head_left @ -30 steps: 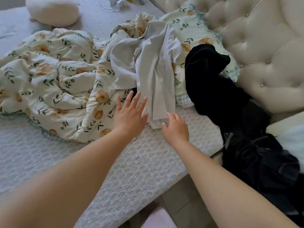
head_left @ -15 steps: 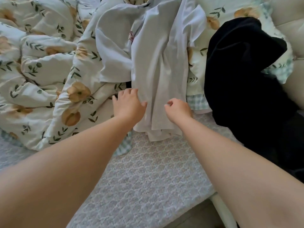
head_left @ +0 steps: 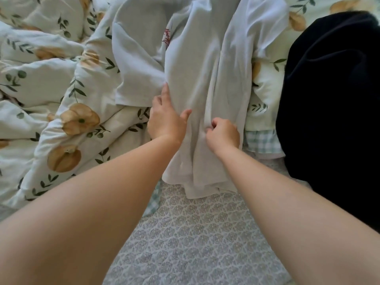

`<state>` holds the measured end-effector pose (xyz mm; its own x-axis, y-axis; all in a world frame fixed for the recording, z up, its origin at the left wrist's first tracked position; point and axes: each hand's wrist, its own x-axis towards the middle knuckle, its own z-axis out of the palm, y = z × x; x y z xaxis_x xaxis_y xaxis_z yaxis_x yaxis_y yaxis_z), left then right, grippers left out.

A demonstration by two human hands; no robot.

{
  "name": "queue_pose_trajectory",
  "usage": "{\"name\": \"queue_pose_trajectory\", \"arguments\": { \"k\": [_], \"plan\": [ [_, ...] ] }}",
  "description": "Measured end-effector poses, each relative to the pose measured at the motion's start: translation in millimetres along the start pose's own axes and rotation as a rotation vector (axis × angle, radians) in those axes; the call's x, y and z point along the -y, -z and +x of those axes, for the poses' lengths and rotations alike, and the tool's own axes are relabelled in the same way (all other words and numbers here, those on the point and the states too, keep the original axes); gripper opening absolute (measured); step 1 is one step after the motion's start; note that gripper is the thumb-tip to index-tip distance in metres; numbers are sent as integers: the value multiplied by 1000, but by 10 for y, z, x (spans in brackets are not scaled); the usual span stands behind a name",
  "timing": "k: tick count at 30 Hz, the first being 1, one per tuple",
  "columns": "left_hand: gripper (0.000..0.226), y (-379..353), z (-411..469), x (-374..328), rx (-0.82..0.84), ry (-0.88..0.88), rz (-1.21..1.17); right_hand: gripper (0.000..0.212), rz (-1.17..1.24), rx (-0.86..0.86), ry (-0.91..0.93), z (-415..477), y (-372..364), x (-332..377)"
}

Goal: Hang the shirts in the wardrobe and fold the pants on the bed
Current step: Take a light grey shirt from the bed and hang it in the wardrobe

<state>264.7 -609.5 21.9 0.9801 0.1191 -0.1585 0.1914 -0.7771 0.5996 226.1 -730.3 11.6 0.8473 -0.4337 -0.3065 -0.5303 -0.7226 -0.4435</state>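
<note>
Spreading across the frame, the patterned mattress cover (head_left: 195, 239) lies bare in front. Floral duvet (head_left: 51, 89) left, black garment (head_left: 333, 99) right. White shirt (head_left: 205, 79) between. Since half a second ago, right hand (head_left: 223, 134) was closed, bunching shirt; left hand (head_left: 166, 120) laid loosely open against it. Pickup judged begun.

- Open patterned mattress (head_left: 197, 239) along the bed's near edge.
- Blocked left by bunched floral duvet (head_left: 51, 95).
- Blocked right by a dark garment heap (head_left: 333, 103).
</note>
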Motion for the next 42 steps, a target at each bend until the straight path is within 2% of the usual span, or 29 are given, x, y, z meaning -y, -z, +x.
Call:
{"name": "queue_pose_trajectory", "arguments": {
  "k": [4,7,10,13,15,17,19,21,24,27,29,32,33,35,38,39,41,42],
  "plan": [
    [76,43,48,-44,61,66,14,33,-82,145,76,-456,-141,-188],
    [67,132,-95,38,144,-10,153,35,-97,258,82,-790,-185,-310],
    [63,215,-430,284,207,-104,276,30,-162,406,52,-1078,-161,-416],
    [69,311,-803,573,234,-49,240,30,-189,523,-10,-1381,-153,-535],
    [62,373,-1046,747,256,-55,228,14,-232,585,-29,-1578,-170,-620],
    [52,445,-1297,929,300,-142,318,15,-287,635,-72,-1760,-207,-698],
    [51,519,-1522,1113,405,-226,423,13,-313,611,-120,-1908,-246,-738],
    [55,576,-1717,1262,524,-280,505,13,-208,451,-182,-1996,-252,-694],
    [61,633,-1968,1425,667,-385,530,41,30,159,-236,-2014,-299,-527],
    [55,688,-2155,1483,793,-439,543,58,153,183,-271,-1972,-394,-281],
    [52,714,-2219,1490,884,-486,586,48,150,199,-303,-1965,-478,-167],
    [45,765,-2222,1493,984,-578,676,17,117,133,-312,-1998,-548,-120],
    [38,787,-2194,1493,990,-568,671,17,131,132,-319,-2025,-559,-138],
    [29,813,-2118,1487,914,-388,516,25,148,178,-332,-2115,-558,-208],
    [43,797,-1908,1449,587,178,7,18,156,335,-345,-2312,-556,-352],
    [47,779,-1816,1433,502,317,-88,17,162,403,-354,-2390,-570,-395],
    [59,736,-1684,1401,440,502,-153,8,211,534,-398,-2536,-614,-475],
    [68,706,-1648,1378,420,571,-179,16,247,578,-428,-2592,-626,-505]
  ]
}}
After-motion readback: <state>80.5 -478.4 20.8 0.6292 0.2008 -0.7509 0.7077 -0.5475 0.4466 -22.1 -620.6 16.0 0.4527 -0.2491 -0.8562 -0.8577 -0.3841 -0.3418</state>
